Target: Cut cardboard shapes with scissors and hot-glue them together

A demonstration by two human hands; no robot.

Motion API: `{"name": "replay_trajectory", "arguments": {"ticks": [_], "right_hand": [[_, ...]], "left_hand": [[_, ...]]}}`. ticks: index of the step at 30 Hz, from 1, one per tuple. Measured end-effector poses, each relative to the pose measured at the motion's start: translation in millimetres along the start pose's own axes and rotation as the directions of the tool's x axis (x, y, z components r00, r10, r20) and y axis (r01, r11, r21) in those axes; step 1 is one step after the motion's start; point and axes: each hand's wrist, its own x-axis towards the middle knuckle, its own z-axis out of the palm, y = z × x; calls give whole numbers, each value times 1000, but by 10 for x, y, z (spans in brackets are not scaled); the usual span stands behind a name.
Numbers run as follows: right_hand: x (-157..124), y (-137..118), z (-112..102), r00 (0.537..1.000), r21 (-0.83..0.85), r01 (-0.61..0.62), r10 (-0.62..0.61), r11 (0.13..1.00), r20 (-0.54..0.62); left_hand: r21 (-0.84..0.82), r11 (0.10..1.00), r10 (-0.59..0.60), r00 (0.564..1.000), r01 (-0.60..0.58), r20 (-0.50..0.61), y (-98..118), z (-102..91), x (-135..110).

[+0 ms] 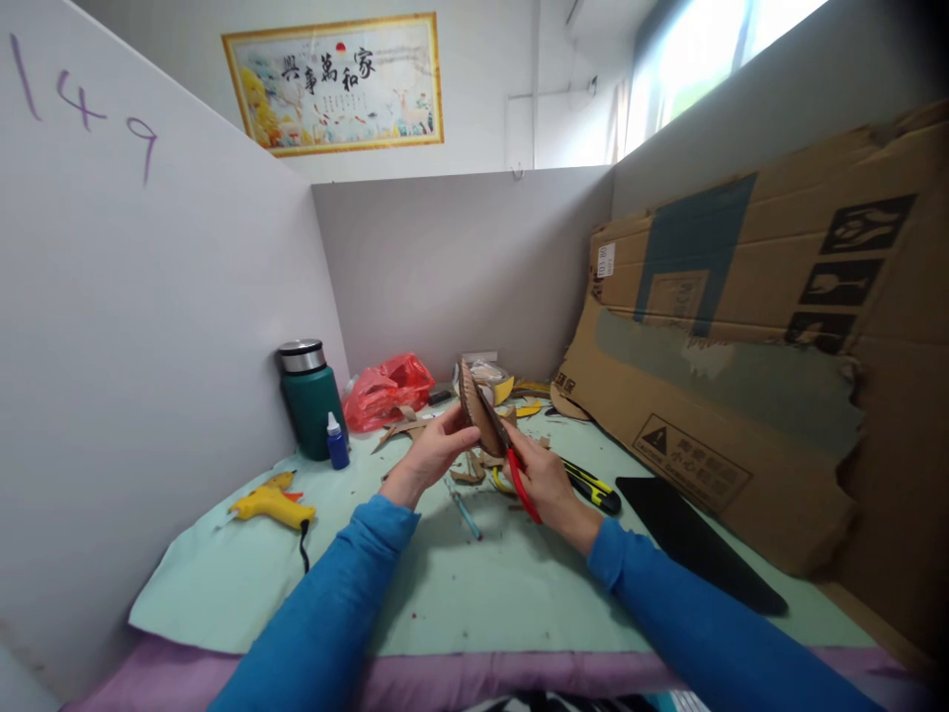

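Note:
In the middle of the head view, my left hand (437, 450) grips a curved brown cardboard piece (481, 420) by its lower left side, holding it upright above the table. My right hand (553, 485) is closed round the red handle of a pair of scissors (523, 489). The scissor blades lie along the right edge of the cardboard; whether they are parted is hard to make out. Below the hands lie a light blue pen (464, 509) and several cardboard scraps (469, 470).
On the left stand a green bottle (309, 405), a small blue bottle (337, 445) and a yellow glue gun (274, 506). A red plastic bag (389, 391) lies behind. To the right are a utility knife (593, 487), a black flat board (697, 544) and a large cardboard sheet (712, 415).

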Motion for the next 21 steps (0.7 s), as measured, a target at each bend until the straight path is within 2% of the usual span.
{"name": "replay_trajectory", "arguments": {"ticks": [6, 15, 21], "right_hand": [[-4, 9, 14, 1000, 18, -4, 4, 1000, 2], [0, -113, -57, 999, -4, -31, 31, 1000, 11], [-4, -49, -28, 1000, 16, -12, 12, 1000, 8]], "left_hand": [[-2, 1000, -5, 1000, 5, -22, 14, 16, 1], [11, 1000, 2, 999, -2, -32, 17, 20, 2], [5, 1000, -3, 1000, 3, -17, 22, 15, 7]]}}
